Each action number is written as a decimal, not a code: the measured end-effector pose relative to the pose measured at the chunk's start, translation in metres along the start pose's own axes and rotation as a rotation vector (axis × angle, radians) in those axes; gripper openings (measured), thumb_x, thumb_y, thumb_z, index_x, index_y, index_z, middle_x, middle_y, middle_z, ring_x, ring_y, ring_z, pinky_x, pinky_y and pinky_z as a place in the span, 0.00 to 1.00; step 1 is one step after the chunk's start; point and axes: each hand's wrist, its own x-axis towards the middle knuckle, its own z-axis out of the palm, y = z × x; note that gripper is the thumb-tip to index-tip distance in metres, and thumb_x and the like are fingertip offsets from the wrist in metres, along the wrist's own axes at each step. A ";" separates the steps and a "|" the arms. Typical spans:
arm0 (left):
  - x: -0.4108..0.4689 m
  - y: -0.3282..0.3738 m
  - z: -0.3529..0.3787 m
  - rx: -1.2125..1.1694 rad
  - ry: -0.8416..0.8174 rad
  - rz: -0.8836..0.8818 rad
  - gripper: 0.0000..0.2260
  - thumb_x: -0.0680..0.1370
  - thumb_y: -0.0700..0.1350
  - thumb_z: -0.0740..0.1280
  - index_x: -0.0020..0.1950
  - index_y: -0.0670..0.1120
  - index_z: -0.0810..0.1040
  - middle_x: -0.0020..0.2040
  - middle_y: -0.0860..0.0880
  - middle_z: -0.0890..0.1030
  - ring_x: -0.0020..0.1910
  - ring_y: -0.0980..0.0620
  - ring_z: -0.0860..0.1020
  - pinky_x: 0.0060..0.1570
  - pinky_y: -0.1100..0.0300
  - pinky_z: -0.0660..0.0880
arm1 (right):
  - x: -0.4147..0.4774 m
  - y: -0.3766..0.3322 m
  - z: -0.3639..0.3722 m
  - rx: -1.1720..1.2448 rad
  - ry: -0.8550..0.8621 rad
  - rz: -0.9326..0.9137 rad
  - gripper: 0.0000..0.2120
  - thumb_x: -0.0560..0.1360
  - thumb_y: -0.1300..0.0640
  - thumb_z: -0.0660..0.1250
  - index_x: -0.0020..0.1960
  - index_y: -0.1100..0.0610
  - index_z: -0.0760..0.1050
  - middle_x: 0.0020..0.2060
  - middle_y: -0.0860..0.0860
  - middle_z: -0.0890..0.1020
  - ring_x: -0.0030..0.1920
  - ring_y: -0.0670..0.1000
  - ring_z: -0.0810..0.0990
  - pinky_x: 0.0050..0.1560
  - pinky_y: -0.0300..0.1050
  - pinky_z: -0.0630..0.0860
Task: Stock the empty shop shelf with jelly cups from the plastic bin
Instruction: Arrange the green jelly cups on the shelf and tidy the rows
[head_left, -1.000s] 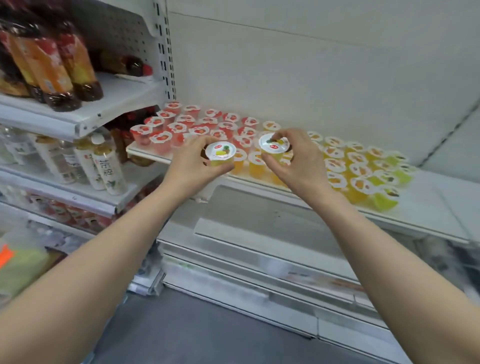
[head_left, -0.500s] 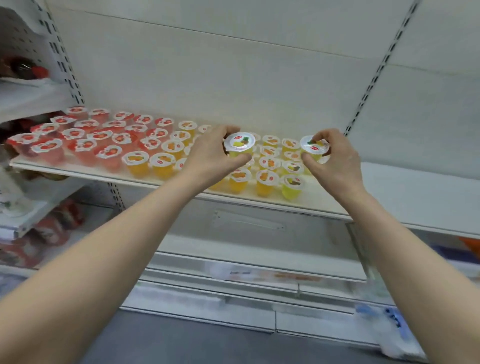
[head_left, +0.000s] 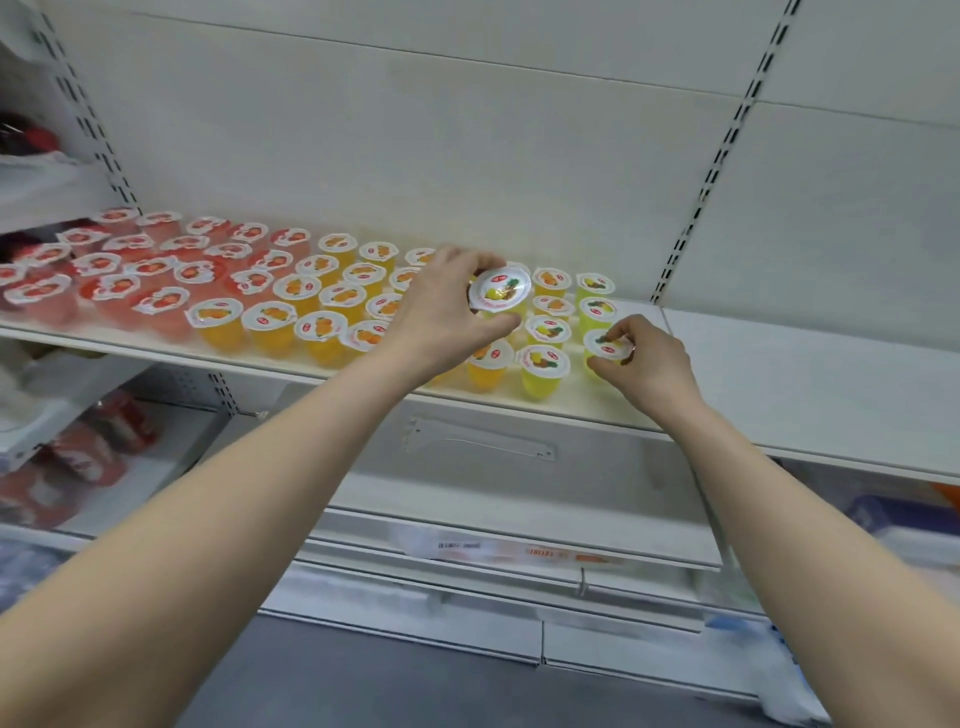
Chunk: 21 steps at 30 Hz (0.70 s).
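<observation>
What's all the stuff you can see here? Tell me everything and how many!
red jelly cups: about twenty, red, left end of the shelf
orange jelly cups: about fifteen, orange, middle of the shelf
yellow jelly cups: four standing free, yellow-green, right end of the group
lifted cup: one, yellow, held above the rows
front cup: one, yellow-green, front right corner of the group
shelf: one, white, bare to the right
red packets: several, blurred, lower left
floor: grey, below
left hand: one, grips the lifted cup
right hand: one, pinches the front cup
</observation>
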 end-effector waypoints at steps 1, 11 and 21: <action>0.001 0.000 0.002 0.005 0.001 0.002 0.24 0.68 0.53 0.75 0.62 0.52 0.76 0.56 0.54 0.73 0.55 0.56 0.74 0.58 0.53 0.74 | 0.003 0.000 0.001 -0.002 -0.001 -0.005 0.16 0.72 0.51 0.73 0.56 0.54 0.75 0.53 0.52 0.80 0.53 0.55 0.77 0.49 0.46 0.69; 0.007 0.015 0.017 0.108 -0.035 0.087 0.25 0.67 0.61 0.75 0.61 0.53 0.78 0.56 0.53 0.77 0.56 0.53 0.74 0.57 0.56 0.71 | 0.016 0.007 -0.002 -0.071 -0.090 -0.073 0.15 0.72 0.48 0.72 0.56 0.49 0.74 0.56 0.52 0.76 0.53 0.55 0.77 0.52 0.47 0.72; 0.013 0.042 0.079 0.383 -0.175 0.236 0.28 0.66 0.68 0.71 0.59 0.53 0.79 0.57 0.52 0.77 0.62 0.47 0.69 0.63 0.54 0.65 | 0.029 0.022 -0.035 -0.147 0.066 -0.194 0.16 0.81 0.47 0.59 0.64 0.55 0.76 0.64 0.53 0.75 0.65 0.54 0.70 0.60 0.46 0.66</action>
